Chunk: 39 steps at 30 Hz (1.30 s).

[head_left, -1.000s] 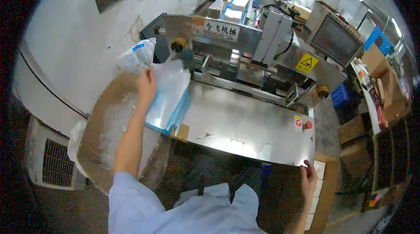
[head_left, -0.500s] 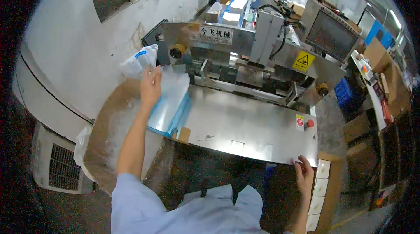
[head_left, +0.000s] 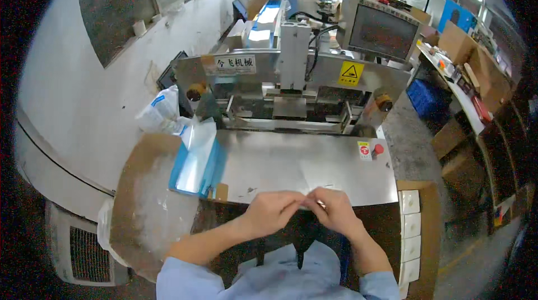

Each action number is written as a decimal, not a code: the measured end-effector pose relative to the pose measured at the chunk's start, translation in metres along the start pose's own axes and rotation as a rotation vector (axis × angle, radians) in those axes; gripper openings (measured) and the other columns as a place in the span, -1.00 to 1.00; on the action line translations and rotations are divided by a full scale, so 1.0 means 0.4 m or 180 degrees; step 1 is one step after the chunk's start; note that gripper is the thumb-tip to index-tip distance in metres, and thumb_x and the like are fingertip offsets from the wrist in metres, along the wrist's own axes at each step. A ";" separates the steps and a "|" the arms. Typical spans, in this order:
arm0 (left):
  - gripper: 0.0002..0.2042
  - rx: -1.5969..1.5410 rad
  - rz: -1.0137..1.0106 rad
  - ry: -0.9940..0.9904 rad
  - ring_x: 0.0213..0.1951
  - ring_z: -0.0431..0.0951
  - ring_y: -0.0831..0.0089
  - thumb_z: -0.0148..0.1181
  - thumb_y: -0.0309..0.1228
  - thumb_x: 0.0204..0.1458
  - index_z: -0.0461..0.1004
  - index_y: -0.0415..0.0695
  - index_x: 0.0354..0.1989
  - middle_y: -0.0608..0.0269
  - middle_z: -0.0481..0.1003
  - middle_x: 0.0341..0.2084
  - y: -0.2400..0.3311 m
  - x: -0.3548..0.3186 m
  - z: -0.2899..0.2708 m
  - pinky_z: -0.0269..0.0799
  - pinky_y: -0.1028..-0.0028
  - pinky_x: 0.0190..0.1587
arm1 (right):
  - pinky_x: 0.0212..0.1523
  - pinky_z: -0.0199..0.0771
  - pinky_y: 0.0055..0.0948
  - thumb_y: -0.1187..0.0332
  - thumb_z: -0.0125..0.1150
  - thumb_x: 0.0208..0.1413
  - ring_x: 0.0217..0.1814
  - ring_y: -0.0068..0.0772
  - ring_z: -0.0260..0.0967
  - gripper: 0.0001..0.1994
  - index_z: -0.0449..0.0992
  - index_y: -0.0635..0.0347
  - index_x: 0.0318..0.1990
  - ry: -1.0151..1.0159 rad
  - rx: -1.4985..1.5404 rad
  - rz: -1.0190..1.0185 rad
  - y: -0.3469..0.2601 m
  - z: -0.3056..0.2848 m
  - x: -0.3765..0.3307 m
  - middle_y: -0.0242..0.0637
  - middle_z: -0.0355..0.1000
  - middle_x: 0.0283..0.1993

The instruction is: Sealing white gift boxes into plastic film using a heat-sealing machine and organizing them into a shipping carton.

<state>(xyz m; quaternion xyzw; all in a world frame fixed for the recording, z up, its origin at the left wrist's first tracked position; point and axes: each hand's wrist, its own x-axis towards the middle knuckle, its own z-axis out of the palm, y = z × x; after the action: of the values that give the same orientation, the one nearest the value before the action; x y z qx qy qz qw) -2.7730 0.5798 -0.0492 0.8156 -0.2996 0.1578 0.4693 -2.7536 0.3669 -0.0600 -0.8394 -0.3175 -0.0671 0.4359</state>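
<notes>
Hands meet at lower centre of the frame: left hand [head_left: 269, 213] and right hand [head_left: 336, 210] are pinched fingertip to fingertip over the near edge of the steel table [head_left: 314, 165]. Can't tell what they're gripping, too small. Blue-edged clear bags [head_left: 196, 160] sit centre-left.

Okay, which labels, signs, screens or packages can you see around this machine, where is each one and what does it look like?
Warning sign: yellow square with a black triangle, on the machine's front panel, right of centre.
Nameplate label: white rectangle with dark characters, upper left of the panel.
Screen: dark, grey-framed monitor, behind the machine at right.
Small sticker: red and white, on the steel table's right edge.
Plastic bag: white and blue, left of the machine.
</notes>
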 end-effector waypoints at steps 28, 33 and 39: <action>-0.72 -0.0147 0.0297 -0.1289 -0.25 0.55 0.07 0.19 -0.39 0.03 0.44 -0.03 -0.05 0.11 0.53 -0.39 -0.050 0.026 0.060 0.49 0.16 -0.28 | -0.16 0.45 -0.06 0.34 0.23 0.02 -0.24 0.06 0.43 -0.85 0.46 0.23 -0.39 -0.1055 -0.0506 -0.0156 0.043 -0.030 -0.101 -0.07 0.46 -0.37; -0.80 0.0691 -0.0016 -0.2565 -0.28 0.57 0.07 0.13 -0.42 0.06 0.48 -0.02 -0.12 0.09 0.53 -0.42 -0.147 -0.014 0.080 0.49 0.13 -0.30 | -0.25 0.45 -0.10 0.34 0.26 0.04 -0.27 0.01 0.44 -0.85 0.50 0.24 -0.40 -0.1193 -0.0620 0.0058 0.072 -0.037 -0.089 -0.11 0.46 -0.38; -0.84 0.0049 -0.0708 -0.2780 -0.31 0.56 -0.06 0.06 -0.28 0.20 0.49 -0.05 -0.18 -0.01 0.55 -0.38 -0.028 0.020 -0.083 0.47 0.05 -0.27 | -0.15 0.48 -0.18 0.29 0.17 0.15 -0.20 -0.03 0.47 -0.82 0.57 0.21 -0.27 -0.1699 0.0332 0.0259 0.057 -0.125 -0.096 -0.12 0.51 -0.28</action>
<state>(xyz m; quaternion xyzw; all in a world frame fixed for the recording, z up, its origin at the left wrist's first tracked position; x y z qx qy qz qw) -2.7589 0.6099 -0.0354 0.8364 -0.3790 -0.2504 0.3068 -2.7624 0.3002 -0.0600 -0.8159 -0.3902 0.1905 0.3818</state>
